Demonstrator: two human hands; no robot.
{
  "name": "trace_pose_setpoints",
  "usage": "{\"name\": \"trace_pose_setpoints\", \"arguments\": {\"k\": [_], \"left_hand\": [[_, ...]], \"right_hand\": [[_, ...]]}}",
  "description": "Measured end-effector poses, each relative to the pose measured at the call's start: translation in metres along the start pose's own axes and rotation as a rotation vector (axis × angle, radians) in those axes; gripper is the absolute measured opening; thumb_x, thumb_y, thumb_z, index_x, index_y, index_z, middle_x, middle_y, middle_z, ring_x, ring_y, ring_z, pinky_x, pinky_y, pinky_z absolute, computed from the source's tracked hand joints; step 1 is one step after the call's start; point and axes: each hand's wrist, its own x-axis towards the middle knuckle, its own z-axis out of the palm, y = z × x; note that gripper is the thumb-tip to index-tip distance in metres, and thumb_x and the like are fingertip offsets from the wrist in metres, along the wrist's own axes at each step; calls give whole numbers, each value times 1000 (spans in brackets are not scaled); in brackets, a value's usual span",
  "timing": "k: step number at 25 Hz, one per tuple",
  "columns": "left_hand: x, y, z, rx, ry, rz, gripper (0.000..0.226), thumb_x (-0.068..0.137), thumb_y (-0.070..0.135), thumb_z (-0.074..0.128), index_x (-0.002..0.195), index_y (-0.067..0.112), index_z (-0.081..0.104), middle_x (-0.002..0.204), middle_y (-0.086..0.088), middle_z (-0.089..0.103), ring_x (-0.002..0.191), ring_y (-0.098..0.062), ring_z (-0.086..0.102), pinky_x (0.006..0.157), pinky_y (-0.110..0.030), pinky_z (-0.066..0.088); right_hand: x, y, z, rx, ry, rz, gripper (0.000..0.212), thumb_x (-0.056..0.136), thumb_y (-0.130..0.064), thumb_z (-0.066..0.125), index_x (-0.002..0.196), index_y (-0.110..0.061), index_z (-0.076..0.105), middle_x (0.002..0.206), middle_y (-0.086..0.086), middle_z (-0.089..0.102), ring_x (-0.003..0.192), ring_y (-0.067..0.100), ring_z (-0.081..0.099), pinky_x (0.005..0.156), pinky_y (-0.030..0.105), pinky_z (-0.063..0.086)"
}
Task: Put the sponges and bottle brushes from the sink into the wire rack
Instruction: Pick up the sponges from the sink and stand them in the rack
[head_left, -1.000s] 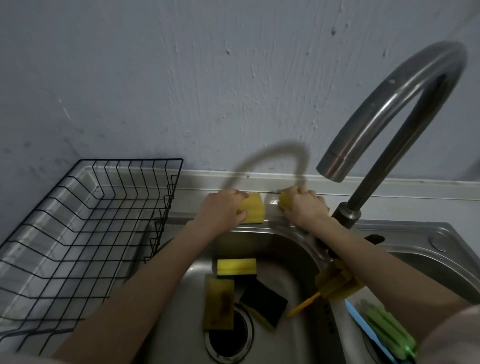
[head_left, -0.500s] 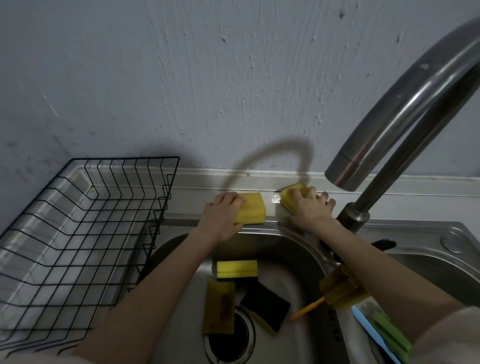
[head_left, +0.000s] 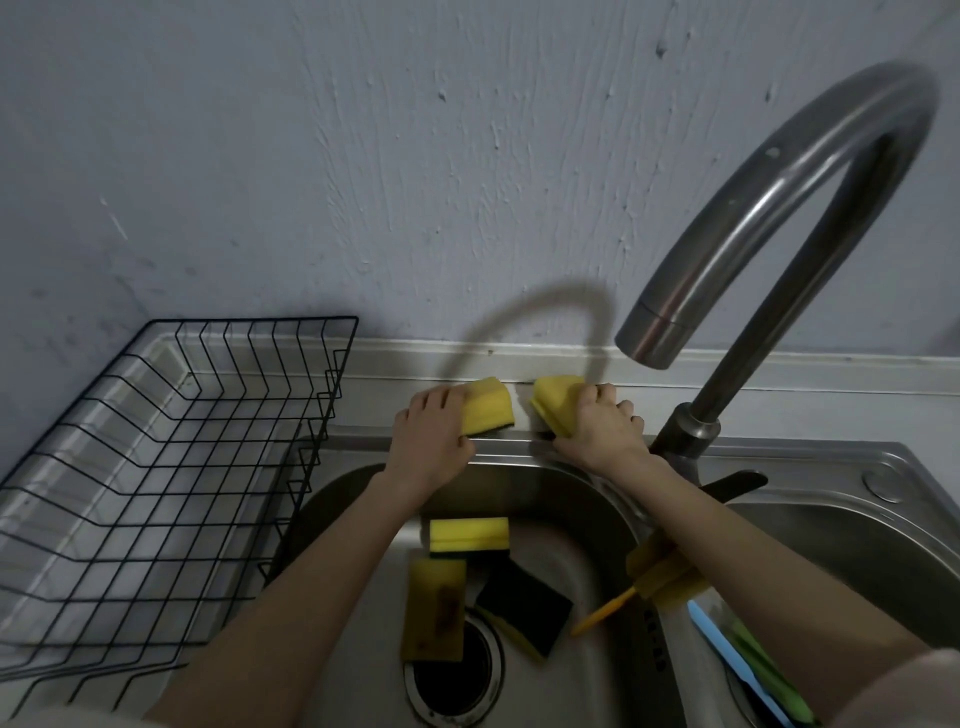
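Note:
My left hand (head_left: 431, 441) grips a yellow sponge (head_left: 488, 413) on the ledge behind the sink. My right hand (head_left: 602, 431) grips a second yellow sponge (head_left: 553, 405) just to its right. Three more sponges lie in the left basin (head_left: 582, 525): a yellow one (head_left: 469, 534) on edge, a stained yellow one (head_left: 435, 608) flat beside the drain, and one with its dark side up (head_left: 524, 605). A yellow bottle brush (head_left: 654, 579) rests on the divider under my right forearm. Blue and green brushes (head_left: 748, 660) lie in the right basin. The black wire rack (head_left: 171, 467) stands empty at the left.
A tall curved steel tap (head_left: 769, 218) arches over the sink on the right, its spout above and to the right of my right hand. The open drain (head_left: 452, 680) sits at the basin's bottom. A grey wall rises directly behind the ledge.
Both hands stay on their sponges at the back ledge. The two sponges have tipped up off the ledge a little. The view has shifted slightly.

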Motion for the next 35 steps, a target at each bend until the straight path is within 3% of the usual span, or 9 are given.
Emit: {"name": "trace_pose_setpoints", "arguments": {"k": [6, 10, 16, 20, 23, 26, 28, 31, 35], "left_hand": [[-20, -2, -41, -315, 152, -169, 55, 80, 25, 57, 129, 9, 38, 118, -18, 53, 102, -32, 53, 76, -37, 41], [-57, -1, -71, -458, 265, -218, 47, 83, 25, 57, 123, 7, 43, 101, -11, 51, 88, -23, 49, 71, -32, 36], [-113, -5, -101, -438, 411, -216, 41, 85, 27, 55, 121, 8, 45, 96, -5, 47, 86, -21, 48, 67, -28, 34], [-147, -22, -116, -436, 491, -270, 34, 86, 26, 54, 114, 7, 48, 92, -6, 47, 74, -16, 45, 53, -18, 28], [-170, -42, -126, -417, 539, -310, 28, 86, 26, 54, 107, 9, 49, 86, -3, 48, 80, -19, 45, 54, -20, 29], [-191, -62, -130, -349, 565, -346, 44, 86, 27, 54, 123, 8, 44, 112, -13, 51, 91, -21, 46, 72, -28, 35], [-205, -76, -132, -338, 573, -368, 47, 86, 27, 54, 126, 8, 42, 119, -17, 50, 93, -21, 45, 75, -31, 35], [-218, -103, -136, -351, 550, -404, 46, 85, 26, 56, 124, 6, 44, 117, -19, 51, 101, -30, 51, 76, -34, 38], [-224, -135, -140, -345, 522, -415, 48, 84, 27, 56, 126, 7, 43, 114, -18, 53, 96, -29, 53, 75, -38, 45]], "right_hand": [[-31, -21, -22, 293, 80, -127, 74, 81, -29, 62, 139, -4, 23, 136, 25, 37, 124, 43, 39, 102, 45, 35], [-56, -40, -39, 558, 94, -189, 67, 80, -30, 62, 136, -8, 34, 132, 18, 49, 114, 32, 53, 89, 32, 42], [-105, -65, -56, 768, 55, -278, 48, 86, -31, 56, 129, -14, 46, 123, 7, 55, 101, 17, 51, 85, 27, 39], [-130, -81, -54, 883, -9, -294, 43, 86, -32, 57, 126, -18, 49, 114, 2, 55, 100, 18, 53, 92, 35, 47], [-144, -100, -46, 888, -38, -333, 43, 85, -32, 58, 125, -17, 50, 114, 6, 56, 97, 18, 54, 88, 32, 48], [-152, -120, -39, 851, -31, -365, 39, 83, -31, 62, 120, -22, 53, 99, 2, 56, 82, 15, 54, 70, 23, 44], [-156, -136, -33, 815, -47, -400, 34, 81, -30, 64, 114, -24, 55, 93, 0, 57, 76, 12, 53, 66, 21, 42], [-158, -163, -21, 782, -54, -433, 30, 80, -28, 64, 109, -23, 54, 103, 4, 55, 85, 16, 52, 68, 24, 42], [-154, -196, -11, 724, -31, -437, 44, 80, -30, 65, 120, -18, 49, 120, 10, 51, 94, 18, 50, 73, 25, 39]]}}
